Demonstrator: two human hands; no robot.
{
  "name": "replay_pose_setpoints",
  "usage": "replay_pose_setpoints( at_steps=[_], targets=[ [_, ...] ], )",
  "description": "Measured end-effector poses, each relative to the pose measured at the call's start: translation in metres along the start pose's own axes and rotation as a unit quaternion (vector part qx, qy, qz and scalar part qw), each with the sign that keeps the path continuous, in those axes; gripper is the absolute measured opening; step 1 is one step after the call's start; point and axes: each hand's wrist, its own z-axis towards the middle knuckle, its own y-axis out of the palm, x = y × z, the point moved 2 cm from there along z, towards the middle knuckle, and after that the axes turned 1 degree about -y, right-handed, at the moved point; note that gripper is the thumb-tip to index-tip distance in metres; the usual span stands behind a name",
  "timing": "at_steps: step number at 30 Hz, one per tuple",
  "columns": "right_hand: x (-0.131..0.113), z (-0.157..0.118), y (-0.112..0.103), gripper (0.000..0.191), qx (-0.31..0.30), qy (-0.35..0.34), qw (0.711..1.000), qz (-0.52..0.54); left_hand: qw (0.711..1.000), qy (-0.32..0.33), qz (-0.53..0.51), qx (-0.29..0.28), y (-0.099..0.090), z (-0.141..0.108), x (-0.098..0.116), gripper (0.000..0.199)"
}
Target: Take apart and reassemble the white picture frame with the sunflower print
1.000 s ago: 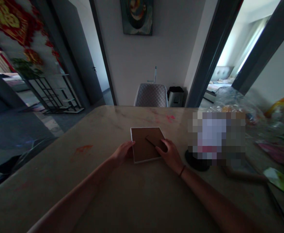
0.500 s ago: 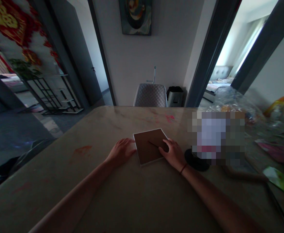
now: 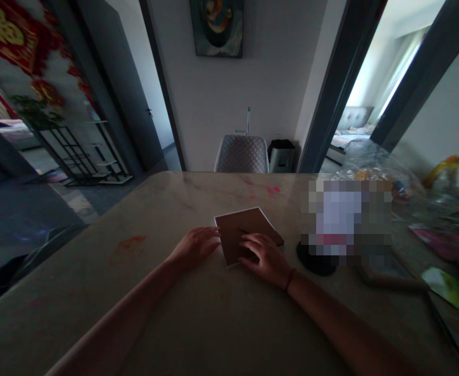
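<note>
A flat square panel [image 3: 229, 237] with a brown face and a thin white rim lies on the table; it looks like the back of a picture frame. A thin dark line slants across its face, partly under my right hand. My left hand [image 3: 195, 244] rests on the table with its fingers apart, fingertips at the panel's left edge. Over the lower right of the panel is my right hand [image 3: 266, 258], thumb apart from the loosely bent fingers, nothing gripped. Whether its fingertips press on the brown face I cannot tell.
Right of the panel is a round black base [image 3: 316, 258] under a blurred-out object. Clear plastic bags [image 3: 365, 162], a pink packet [image 3: 435, 243] and a green-and-white packet [image 3: 445, 287] lie farther right. A grey quilted chair [image 3: 242, 154] stands behind the far table edge [image 3: 198, 173].
My right hand has shifted left and slightly down, from the panel's right edge to over its face, uncovering the right corner. My left hand and the panel are nearly where they were.
</note>
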Motion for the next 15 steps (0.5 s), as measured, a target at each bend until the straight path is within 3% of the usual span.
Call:
replay_pose_setpoints(
  at_steps=[6,15],
  targets=[
    [0.0007,0.0006,0.0019,0.028,-0.003,0.019,1.0,0.01,0.997,0.042,0.067,-0.002,0.0024,0.0008,0.0026,0.024],
    [0.0007,0.0013,0.0002,0.035,-0.009,0.035,0.999,-0.013,0.981,0.106,0.158,-0.027,0.0028,-0.0005,0.0067,0.046]
  ],
)
